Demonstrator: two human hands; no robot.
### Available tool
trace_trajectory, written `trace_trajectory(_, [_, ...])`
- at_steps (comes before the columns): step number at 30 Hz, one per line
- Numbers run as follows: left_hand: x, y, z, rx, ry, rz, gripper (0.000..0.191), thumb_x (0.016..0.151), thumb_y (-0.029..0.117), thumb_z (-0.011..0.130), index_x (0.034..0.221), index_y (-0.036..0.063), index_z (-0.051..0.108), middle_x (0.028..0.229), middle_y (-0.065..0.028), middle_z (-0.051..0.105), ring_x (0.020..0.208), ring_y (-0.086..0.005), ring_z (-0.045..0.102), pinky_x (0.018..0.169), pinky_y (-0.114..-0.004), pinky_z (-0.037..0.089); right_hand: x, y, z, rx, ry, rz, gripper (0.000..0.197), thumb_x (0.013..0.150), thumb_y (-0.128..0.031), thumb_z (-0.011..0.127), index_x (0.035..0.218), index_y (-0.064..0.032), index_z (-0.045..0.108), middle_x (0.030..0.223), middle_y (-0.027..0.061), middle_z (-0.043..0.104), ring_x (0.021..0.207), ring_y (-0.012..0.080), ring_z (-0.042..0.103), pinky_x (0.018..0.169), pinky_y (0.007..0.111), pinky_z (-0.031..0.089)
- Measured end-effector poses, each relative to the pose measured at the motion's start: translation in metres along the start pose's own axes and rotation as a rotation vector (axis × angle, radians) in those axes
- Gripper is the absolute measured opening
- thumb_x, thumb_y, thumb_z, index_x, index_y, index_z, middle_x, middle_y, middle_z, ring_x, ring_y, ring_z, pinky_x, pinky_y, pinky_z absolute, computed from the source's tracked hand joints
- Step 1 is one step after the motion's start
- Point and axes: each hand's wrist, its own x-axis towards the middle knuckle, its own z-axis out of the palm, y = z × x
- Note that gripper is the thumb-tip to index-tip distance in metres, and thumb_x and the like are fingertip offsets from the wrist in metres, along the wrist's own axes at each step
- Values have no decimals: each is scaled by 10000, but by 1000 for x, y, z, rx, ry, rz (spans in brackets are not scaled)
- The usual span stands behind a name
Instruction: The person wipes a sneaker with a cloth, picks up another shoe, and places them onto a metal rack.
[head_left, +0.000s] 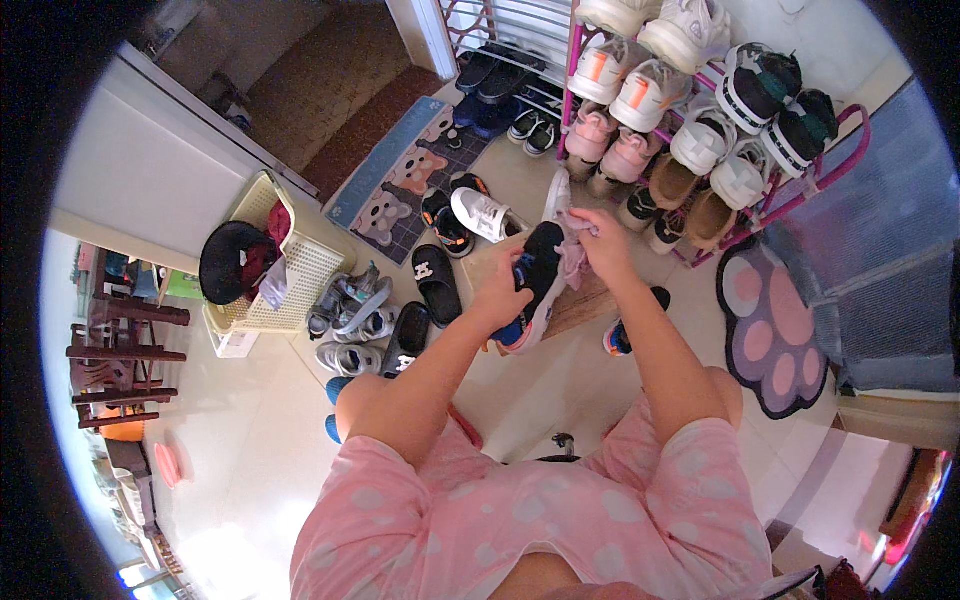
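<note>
My left hand (501, 294) grips a black sneaker (541, 259) with blue parts and a pale sole, held tilted before me. A crumpled pinkish cloth (574, 259) is pinched in my right hand (602, 238) and lies against the sneaker's pale sole edge. Beneath the sneaker stands a wooden stool or box (576, 306), partly covered by it. On the floor by my right forearm lies another dark sneaker (618, 337) with blue and orange parts, half hidden by the arm. White shoes (480, 213) sit just beyond the wooden piece.
A pink-framed shoe rack (817, 187) holds several pairs at the upper right. Black slides (435, 285) and grey sandals (364, 296) lie to the left, beside a cream plastic basket (300, 285). A bear-print mat (412, 176) and a paw-shaped mat (776, 330) cover parts of the floor.
</note>
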Motion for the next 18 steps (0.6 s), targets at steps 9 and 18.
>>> trace_trajectory(9, [6, -17, 5, -69, -21, 45, 635, 723, 55, 561, 1302, 96, 305, 1204, -256, 465, 1150, -374, 461, 966, -386, 365, -6, 11, 16, 37, -70, 7, 194, 755, 29, 549, 924, -26, 627, 924, 98, 614, 842, 237, 605, 737, 305, 471])
trace_trajectory(18, [8, -31, 12, -168, 49, 85, 624, 722, 33, 570, 1292, 69, 320, 1217, -232, 457, 1166, -353, 446, 991, -379, 340, -47, -29, -1, -56, -185, -96, 217, 696, 103, 536, 868, -10, 604, 900, 106, 609, 822, 262, 600, 723, 319, 471])
